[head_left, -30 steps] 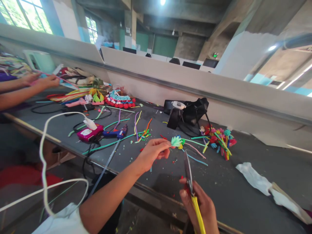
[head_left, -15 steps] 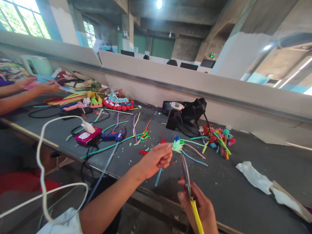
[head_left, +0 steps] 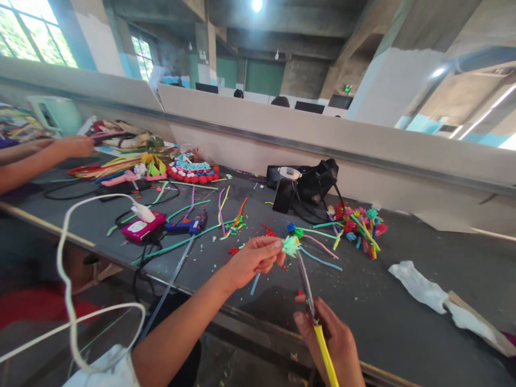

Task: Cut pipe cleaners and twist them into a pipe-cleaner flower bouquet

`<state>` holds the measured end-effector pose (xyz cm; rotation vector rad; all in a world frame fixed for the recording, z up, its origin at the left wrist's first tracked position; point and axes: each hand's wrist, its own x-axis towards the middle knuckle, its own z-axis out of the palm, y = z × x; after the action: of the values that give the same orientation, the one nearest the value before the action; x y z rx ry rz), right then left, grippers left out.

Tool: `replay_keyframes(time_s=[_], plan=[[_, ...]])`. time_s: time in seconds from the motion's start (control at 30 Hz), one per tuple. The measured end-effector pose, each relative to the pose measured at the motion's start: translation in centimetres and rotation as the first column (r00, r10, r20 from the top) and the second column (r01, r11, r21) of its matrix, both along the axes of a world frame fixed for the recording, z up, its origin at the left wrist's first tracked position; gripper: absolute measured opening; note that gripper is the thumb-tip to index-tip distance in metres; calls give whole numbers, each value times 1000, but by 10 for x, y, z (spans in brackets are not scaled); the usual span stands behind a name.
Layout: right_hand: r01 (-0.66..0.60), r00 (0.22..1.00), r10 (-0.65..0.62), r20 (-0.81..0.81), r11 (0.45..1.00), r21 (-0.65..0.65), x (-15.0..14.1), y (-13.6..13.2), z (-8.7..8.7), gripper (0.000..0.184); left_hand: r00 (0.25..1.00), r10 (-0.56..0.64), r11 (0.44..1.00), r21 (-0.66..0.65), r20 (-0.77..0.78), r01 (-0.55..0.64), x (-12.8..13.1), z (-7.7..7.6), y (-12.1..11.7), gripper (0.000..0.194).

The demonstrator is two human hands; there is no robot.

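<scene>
My left hand (head_left: 258,260) is closed, pinching a pale green fuzzy flower (head_left: 290,246) between thumb and fingertips. It looks made of pipe cleaner, with spiky petals. My right hand (head_left: 328,336) is wrapped round a pair of scissors (head_left: 307,287) with yellow handles. Their blades point up, with the tips right by the flower's lower right edge; whether they touch it I cannot tell. A light blue stem (head_left: 255,284) sticks out below my left hand. Just behind the flower lie a blue pompom-like piece (head_left: 291,228) and a green one (head_left: 299,233) on the table.
Loose pipe cleaners (head_left: 320,258) and clippings (head_left: 237,223) lie about the dark table. A bunch of colourful flowers (head_left: 363,226) is at right, near a black bag (head_left: 322,183). Leftward are a glue gun (head_left: 185,226), a magenta tissue pack (head_left: 143,228) and a co-worker's hands (head_left: 72,148).
The flower has tipped slightly and sits a little nearer the scissor tips. Both my hands keep their holds. The co-worker's hands at left have shifted. The view has moved slightly.
</scene>
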<state>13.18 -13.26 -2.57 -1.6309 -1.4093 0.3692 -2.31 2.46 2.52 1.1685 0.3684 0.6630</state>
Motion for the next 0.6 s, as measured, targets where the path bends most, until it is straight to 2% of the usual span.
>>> replay_keyframes(time_s=[0.13,0.23,0.37,0.47,0.6], plan=[[59,998,-61,24,997,44,-1,0,0,36,999,36,999,22,-11,-36,-1,1,0,35],[22,992,-32,125,997,78,3,2,-2,30,999,37,999,4,13,-37,0,1,-2,35],[-15,984,-6,181,994,112,7,3,-5,26,999,22,1000,19,45,-23,2,3,-6,22],[-28,988,17,152,997,72,7,3,-5,26,999,38,998,49,10,-39,3,4,-6,21],[-52,995,53,84,999,-11,7,2,-5,29,991,121,992,48,-48,-119,4,3,-5,23]])
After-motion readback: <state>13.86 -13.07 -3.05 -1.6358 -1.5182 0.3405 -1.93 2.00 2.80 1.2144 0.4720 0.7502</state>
